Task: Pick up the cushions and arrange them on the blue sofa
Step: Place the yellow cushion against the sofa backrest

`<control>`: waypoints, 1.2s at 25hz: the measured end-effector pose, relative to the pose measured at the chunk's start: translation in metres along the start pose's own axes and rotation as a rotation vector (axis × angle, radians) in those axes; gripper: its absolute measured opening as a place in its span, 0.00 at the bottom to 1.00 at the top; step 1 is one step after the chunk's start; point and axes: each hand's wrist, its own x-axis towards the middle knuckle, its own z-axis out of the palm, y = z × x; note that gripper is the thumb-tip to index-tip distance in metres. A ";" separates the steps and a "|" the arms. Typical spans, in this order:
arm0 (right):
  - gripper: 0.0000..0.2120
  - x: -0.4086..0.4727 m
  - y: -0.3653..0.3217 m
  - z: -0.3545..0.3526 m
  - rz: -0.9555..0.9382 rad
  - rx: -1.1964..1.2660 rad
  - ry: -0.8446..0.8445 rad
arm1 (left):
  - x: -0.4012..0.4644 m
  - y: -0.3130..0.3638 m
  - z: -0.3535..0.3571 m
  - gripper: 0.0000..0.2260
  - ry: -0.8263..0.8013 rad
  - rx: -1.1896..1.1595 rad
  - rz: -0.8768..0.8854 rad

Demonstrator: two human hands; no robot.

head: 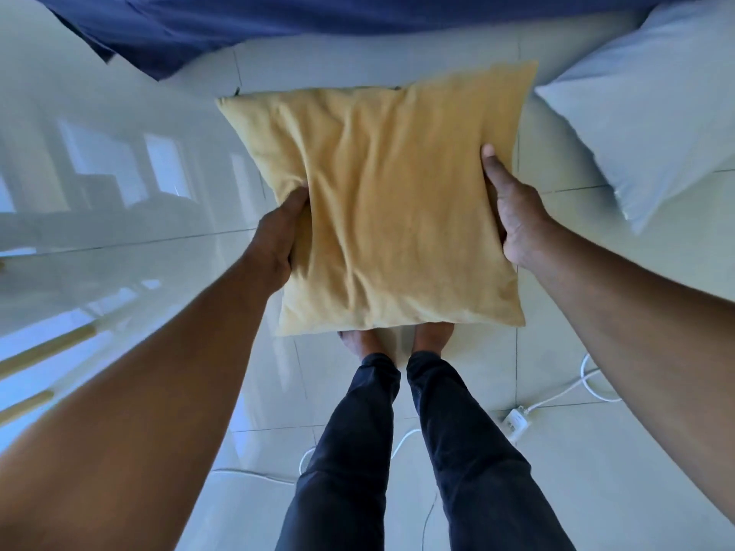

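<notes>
A wrinkled yellow cushion hangs flat in front of me above my feet. My left hand grips its left edge, thumb on top and fingers underneath. My right hand grips its right edge the same way. A pale blue-white cushion lies on the tiled floor at the upper right. The blue sofa runs along the top of the view, just beyond the yellow cushion.
Glossy pale floor tiles reflect windows on the left. A white power adapter and its cable lie on the floor by my right leg. Wooden legs show at the left edge.
</notes>
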 end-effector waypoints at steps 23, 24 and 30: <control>0.41 -0.451 -0.217 -0.110 -0.608 0.316 -0.156 | -0.506 0.136 -0.061 0.19 0.015 -0.079 0.769; 0.42 -0.460 -0.229 -0.112 -0.645 0.315 -0.180 | -0.516 0.145 -0.064 0.18 0.015 -0.091 0.808; 0.44 -0.482 -0.319 -0.097 -0.796 0.353 -0.189 | -0.534 0.218 -0.065 0.18 0.008 -0.170 0.879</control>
